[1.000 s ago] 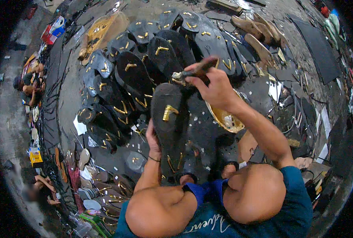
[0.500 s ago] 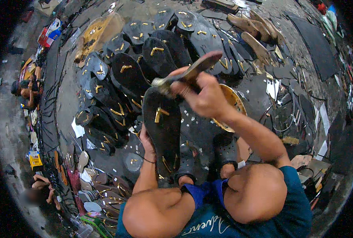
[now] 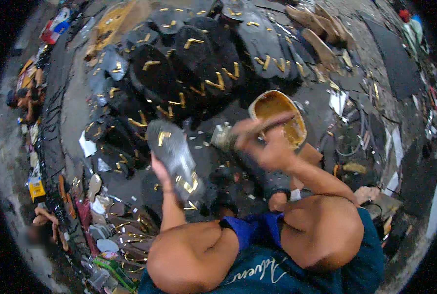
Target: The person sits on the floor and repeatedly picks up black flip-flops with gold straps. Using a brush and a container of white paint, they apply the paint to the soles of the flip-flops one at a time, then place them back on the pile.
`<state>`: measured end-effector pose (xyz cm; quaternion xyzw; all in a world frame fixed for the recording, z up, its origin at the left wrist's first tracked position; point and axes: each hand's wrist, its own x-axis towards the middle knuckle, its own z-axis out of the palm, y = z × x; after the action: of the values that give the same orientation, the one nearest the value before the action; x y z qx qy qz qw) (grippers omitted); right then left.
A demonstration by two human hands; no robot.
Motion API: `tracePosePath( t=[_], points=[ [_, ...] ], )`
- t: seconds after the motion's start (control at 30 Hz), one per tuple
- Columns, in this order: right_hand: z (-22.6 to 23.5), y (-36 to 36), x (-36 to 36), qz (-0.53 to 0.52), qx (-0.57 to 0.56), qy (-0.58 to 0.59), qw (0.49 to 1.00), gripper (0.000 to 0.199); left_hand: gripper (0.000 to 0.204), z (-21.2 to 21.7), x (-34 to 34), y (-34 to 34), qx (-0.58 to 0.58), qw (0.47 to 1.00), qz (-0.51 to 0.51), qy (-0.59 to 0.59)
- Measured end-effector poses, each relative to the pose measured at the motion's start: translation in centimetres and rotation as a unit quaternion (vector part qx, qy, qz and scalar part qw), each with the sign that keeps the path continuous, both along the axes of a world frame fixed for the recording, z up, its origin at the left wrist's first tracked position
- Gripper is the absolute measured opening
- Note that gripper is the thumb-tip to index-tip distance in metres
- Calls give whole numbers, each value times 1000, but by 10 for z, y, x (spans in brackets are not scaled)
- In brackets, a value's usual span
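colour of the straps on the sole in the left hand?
Gold straps on a dark sole, held by the left hand; head view.

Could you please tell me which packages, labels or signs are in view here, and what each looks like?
Packet: far upper left on the floor, crumpled, red, white and blue.
Small box: left edge, yellow with a dark patch.
Paper sheets: right of the glue bowl, white, flat.
Green wrapper: lower left, partly hidden.
No screens or signs.

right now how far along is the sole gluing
Done, it seems: rows of black soles with gold straps laid out ahead. In hand: left hand holds one sole; right hand holds a brush by the glue bowl. Left: cannot tell how many.
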<state>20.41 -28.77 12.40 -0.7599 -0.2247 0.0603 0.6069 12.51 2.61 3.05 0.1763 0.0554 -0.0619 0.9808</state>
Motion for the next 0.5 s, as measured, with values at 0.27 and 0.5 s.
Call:
tracePosePath(
  t=[0.27, 0.5],
  points=[
    [-20, -78, 29, -284, -187, -83, 937, 24, 50, 3, -123, -38, 114, 912, -3, 395],
    [12, -155, -10, 95, -495, 237, 831, 27, 46, 15, -99, -43, 121, 921, -18, 370]
  ],
)
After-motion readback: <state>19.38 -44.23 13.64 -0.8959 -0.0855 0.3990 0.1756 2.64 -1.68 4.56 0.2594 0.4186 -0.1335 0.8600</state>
